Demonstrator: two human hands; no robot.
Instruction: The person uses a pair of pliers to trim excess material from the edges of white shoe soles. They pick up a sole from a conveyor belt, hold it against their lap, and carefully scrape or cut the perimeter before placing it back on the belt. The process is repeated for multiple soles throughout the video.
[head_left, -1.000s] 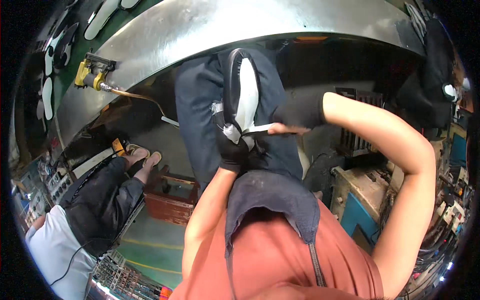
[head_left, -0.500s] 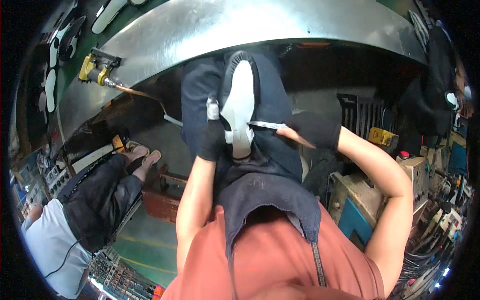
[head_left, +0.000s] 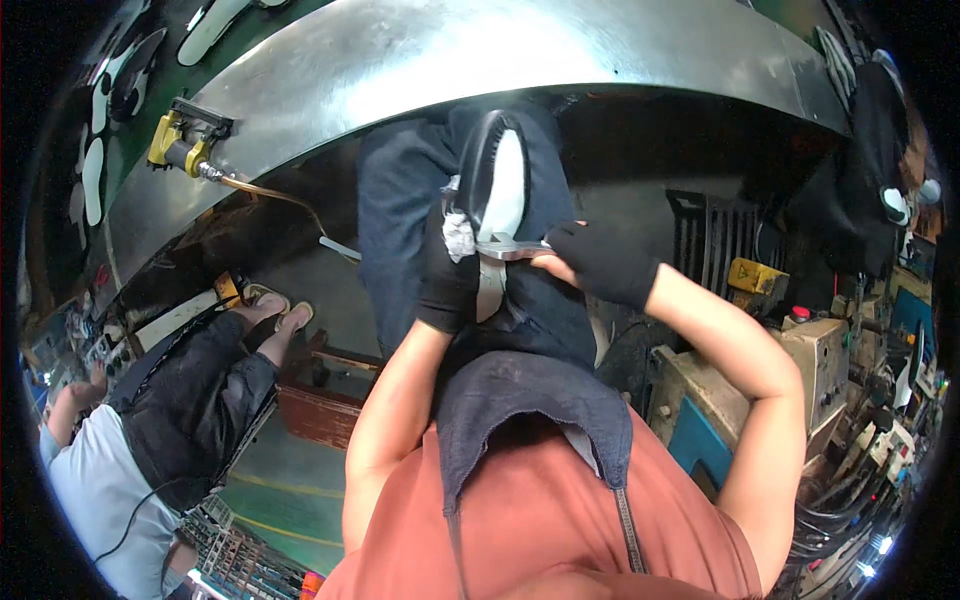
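Observation:
A black shoe upper on a last [head_left: 484,172] lies sole-up across my lap, toe pointing away, its white insole [head_left: 508,180] showing. My left hand [head_left: 450,265], in a black glove with a white-wrapped fingertip, is closed around the shoe's left side near the waist. In my gloved right hand [head_left: 600,258] is a pair of silver metal pincers [head_left: 512,250]. Their head lies across the shoe's waist, close to my left fingers. What the jaws grip there, if anything, is too small to tell. Beyond the pincers, the heel end is partly covered by my left hand.
A shiny metal bench [head_left: 420,62] curves across the far side. On its left lies a yellow pneumatic staple gun [head_left: 186,150] with a hose. A seated person [head_left: 190,420] is at the left, beside a reddish-brown wooden box [head_left: 318,405]. Machinery [head_left: 815,360] stands at the right.
The shoe has tilted, showing more of its black left side. My left hand has moved up and right along it. The pincers have turned and now reach across the waist.

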